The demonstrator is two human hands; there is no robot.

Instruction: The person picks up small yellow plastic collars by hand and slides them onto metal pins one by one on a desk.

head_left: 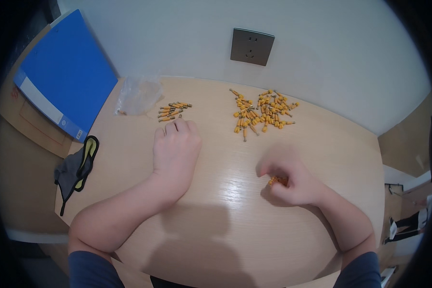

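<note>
My left hand (177,146) is closed, its fingers curled down at the near side of a small row of yellow wall plugs with metal ends (174,111). A metal tip (180,116) pokes out just past those fingers; most of that plug is hidden. My right hand (295,177) is curled around several yellow wall plugs (279,181), which show between thumb and fingers, and its fingers are smeared by motion. Beyond it, toward the wall, a loose heap of the same plugs (266,113) lies in mixed directions.
A crumpled clear plastic bag (138,96) lies left of the row. At the left edge are a blue folder (69,67) and a grey and black fabric item (76,168). A dark wall socket (252,46) sits above the table (230,225). A person (410,222) stands far right.
</note>
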